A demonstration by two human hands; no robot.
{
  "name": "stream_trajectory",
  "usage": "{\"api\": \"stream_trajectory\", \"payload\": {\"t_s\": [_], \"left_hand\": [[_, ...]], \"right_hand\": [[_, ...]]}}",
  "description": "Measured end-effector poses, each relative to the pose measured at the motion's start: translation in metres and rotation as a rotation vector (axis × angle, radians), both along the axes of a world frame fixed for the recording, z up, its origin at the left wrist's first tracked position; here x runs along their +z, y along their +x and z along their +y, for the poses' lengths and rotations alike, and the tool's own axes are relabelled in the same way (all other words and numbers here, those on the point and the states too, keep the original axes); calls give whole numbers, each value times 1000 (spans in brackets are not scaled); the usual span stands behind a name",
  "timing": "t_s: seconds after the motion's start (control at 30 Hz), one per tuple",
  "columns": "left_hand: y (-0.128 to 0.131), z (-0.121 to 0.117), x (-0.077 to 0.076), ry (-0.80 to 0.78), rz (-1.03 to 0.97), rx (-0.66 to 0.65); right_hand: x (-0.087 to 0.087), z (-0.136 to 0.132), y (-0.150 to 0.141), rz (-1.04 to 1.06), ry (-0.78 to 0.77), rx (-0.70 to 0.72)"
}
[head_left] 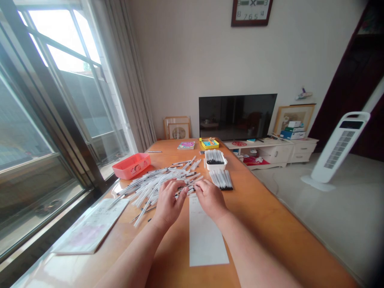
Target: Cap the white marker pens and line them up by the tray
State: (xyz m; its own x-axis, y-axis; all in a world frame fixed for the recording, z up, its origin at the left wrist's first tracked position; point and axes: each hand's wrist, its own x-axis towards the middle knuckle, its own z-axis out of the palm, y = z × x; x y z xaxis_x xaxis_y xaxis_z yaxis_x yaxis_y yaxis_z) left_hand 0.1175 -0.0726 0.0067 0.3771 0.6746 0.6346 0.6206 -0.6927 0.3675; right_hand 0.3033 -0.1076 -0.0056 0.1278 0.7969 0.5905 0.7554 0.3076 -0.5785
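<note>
Both hands (187, 199) half-curled at loose heap of clear plastic pen tubes (156, 185); grip unclear, can't tell.

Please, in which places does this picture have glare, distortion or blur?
Head view: upper panes of the window are washed out to white; pale glare covers the near left of the table; the fan leans outward, probably lens distortion; the right edge is dark and soft; small details between the left hand and right hand are unclear.
</note>
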Motion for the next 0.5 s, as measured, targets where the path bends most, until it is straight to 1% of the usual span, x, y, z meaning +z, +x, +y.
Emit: {"api": "stream_trajectory", "payload": {"t_s": [0.07,0.17,0.27,0.4,0.5], "left_hand": [[-2,5,-4,-48,-12,82],[-7,17,-12,-101,46,197],[-13,26,-17,-159,110,289],[-19,30,-16,-233,186,362],[-24,30,-10,-283,194,416]], "right_hand": [[3,0,5,122,28,-33],[7,-1,12,291,74,-88],[7,1,16,457,53,-109],[-6,10,20,682,-19,-90],[-17,16,22,763,-25,-99]]}}
